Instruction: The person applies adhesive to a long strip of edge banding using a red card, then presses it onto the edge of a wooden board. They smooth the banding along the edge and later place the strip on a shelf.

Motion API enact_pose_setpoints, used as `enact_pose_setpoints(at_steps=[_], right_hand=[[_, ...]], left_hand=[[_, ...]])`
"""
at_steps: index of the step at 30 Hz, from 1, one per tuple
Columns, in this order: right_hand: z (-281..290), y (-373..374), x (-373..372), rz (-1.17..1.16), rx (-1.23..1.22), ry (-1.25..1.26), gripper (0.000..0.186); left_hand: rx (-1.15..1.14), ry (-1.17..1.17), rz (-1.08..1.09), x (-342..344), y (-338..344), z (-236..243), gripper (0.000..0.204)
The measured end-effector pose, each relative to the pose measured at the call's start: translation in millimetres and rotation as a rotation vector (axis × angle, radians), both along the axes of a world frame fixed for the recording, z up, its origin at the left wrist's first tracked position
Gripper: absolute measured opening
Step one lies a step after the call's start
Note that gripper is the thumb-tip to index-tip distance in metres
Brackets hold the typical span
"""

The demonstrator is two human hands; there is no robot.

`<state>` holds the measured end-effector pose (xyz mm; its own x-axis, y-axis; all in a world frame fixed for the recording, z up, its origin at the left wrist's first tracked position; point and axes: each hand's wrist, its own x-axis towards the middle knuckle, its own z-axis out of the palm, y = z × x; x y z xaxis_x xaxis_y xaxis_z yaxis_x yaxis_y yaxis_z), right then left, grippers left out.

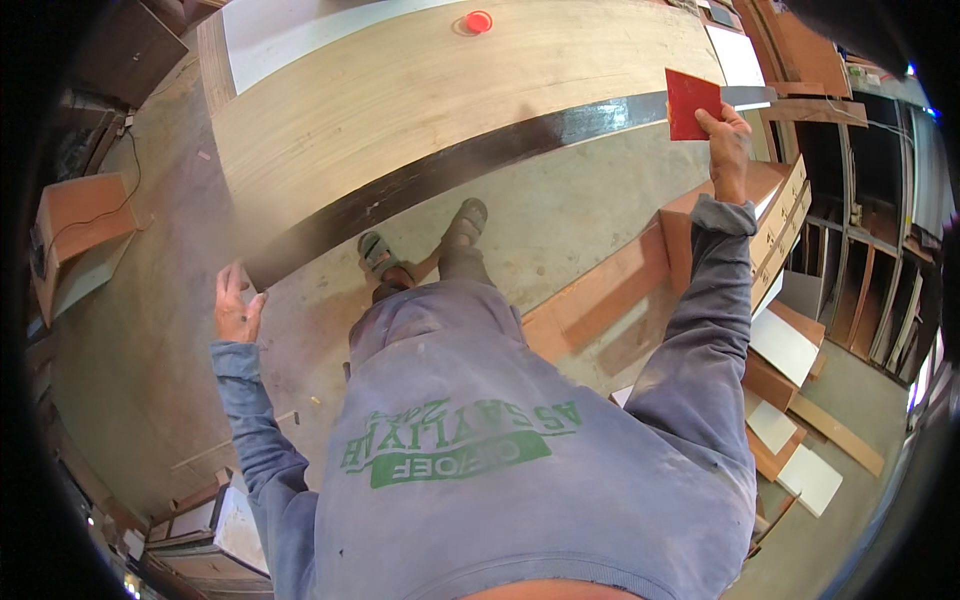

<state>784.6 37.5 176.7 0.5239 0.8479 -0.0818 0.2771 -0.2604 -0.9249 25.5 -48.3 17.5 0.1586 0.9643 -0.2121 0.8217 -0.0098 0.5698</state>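
Observation:
My right hand (732, 150) grips a square red sheet (690, 105) between thumb and fingers, over the right part of a glossy dark edge strip (400, 180). That strip runs along the near side of a pale wooden board (420, 80). My left hand (237, 300) is raised beside the strip’s left end, fingers apart and slightly curved, holding nothing; whether it touches the strip I cannot tell. A hazy blurred patch hides part of that left end. A small red round container (477, 21) sits near the board’s far side.
My feet are on the concrete floor (550, 200) below the board. Plywood boxes (680, 250) and white panels (785, 340) lie to my right, before racks of stored boards (870, 300). At left stands a plywood piece (85, 215) with a cable over it.

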Motion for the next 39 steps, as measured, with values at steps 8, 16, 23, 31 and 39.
enact_pose_setpoints(at_steps=[8, 16, 23, 31, 39], right_hand=[[-106.8, 15.3, 90.9, -0.004, -0.099, -0.784, 0.017], [-158.7, 5.1, 4.0, 0.263, 0.138, -1.157, 0.022], [-109.9, 20.6, 61.4, 0.060, 0.020, -0.812, 0.011], [-135.1, 19.2, 44.7, 0.219, -0.173, -1.150, 0.018], [-135.1, -21.5, -255.7, 0.538, 0.125, -0.846, 0.012]], left_hand=[[0.008, -0.048, 0.081, 3.2, -3.3, -26.7, 0.083], [-0.041, 0.108, 0.099, -14.4, 1.3, -28.8, 0.083], [-0.067, -0.032, 0.172, -15.7, 2.9, -27.7, 0.081], [-0.162, -0.004, 0.213, -2.8, 1.8, -17.6, 0.085], [0.004, 0.043, -0.086, -16.1, 10.0, -24.9, 0.074]])
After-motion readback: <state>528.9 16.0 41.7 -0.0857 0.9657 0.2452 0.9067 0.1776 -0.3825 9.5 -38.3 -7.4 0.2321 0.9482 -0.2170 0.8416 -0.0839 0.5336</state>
